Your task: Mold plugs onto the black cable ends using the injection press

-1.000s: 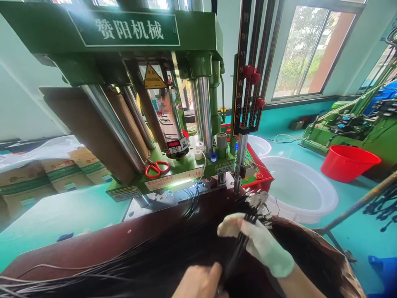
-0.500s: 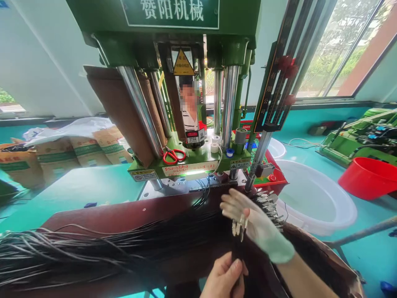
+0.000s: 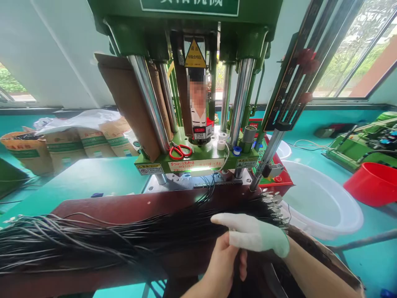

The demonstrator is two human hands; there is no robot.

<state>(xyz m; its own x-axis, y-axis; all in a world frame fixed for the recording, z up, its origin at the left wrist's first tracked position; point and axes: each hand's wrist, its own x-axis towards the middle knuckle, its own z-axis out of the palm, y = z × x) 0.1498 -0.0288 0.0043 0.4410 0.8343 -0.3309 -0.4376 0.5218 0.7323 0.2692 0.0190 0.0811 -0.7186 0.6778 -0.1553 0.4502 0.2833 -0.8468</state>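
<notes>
One right hand [image 3: 252, 232] touches one left hand [image 3: 221, 265] near many cables [image 3: 102, 238].

The bare left hand [image 3: 221, 265] is curled, thumb uppermost. The right forearm [image 3: 316, 265] slants up to the gloved right hand [image 3: 254, 234], whose fingers [image 3: 221, 219] extend leftward at the left hand's top.

This is a factory workshop. A green press [image 3: 186, 24] with steel columns [image 3: 149, 99] stands behind a worktop [image 3: 102, 209] of black cables [image 3: 93, 244]; sacks [image 3: 65, 145] stand nearby
</notes>
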